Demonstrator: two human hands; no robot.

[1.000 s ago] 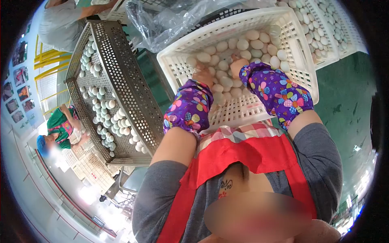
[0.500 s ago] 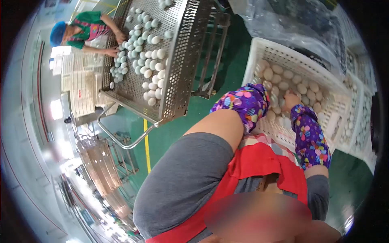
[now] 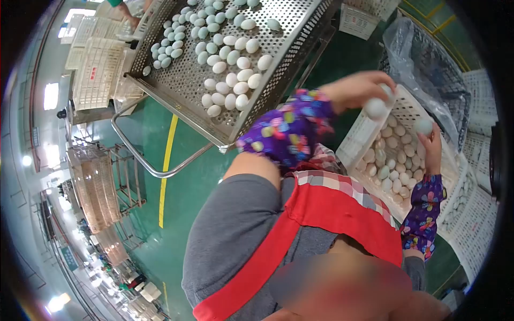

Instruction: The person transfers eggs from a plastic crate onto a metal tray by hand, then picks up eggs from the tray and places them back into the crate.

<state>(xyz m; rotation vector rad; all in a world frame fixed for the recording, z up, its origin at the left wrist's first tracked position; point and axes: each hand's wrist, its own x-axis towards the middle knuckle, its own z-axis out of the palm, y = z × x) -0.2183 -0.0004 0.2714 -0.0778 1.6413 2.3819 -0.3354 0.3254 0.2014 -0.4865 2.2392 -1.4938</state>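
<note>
Left hand [image 3: 360, 90]: raised above the near rim of the crate, fingers curled round pale eggs [image 3: 375, 107]; at least one shows below the palm, another at the fingertips, exact count not readable. The closed wrap keeps round shells from rolling out while lifted clear.

Right hand [image 3: 431, 147]: over the crate's interior, fingers closed on a single egg [image 3: 424, 127] at the tips, palm turned inward so the shell sits cradled.

Sleeve guards [image 3: 286, 134]: purple flowered fabric on both forearms, probably to shield them from the crate rim.

White crate [image 3: 357, 140]: slatted plastic, just right of the person, filled with loose eggs in a heap [image 3: 393, 160]; high walls contain them.

Perforated metal tray [image 3: 278, 85]: tilted, up and to the left of the left hand, apart from it; pale and bluish eggs lie on it [image 3: 230, 80] in loose clusters, its raised lip stopping them at the lower edge.

Further crates [image 3: 474, 214]: stacked to the right. Clear plastic bag [image 3: 423, 59] behind the crate. Green floor [image 3: 176, 160] beneath.
</note>
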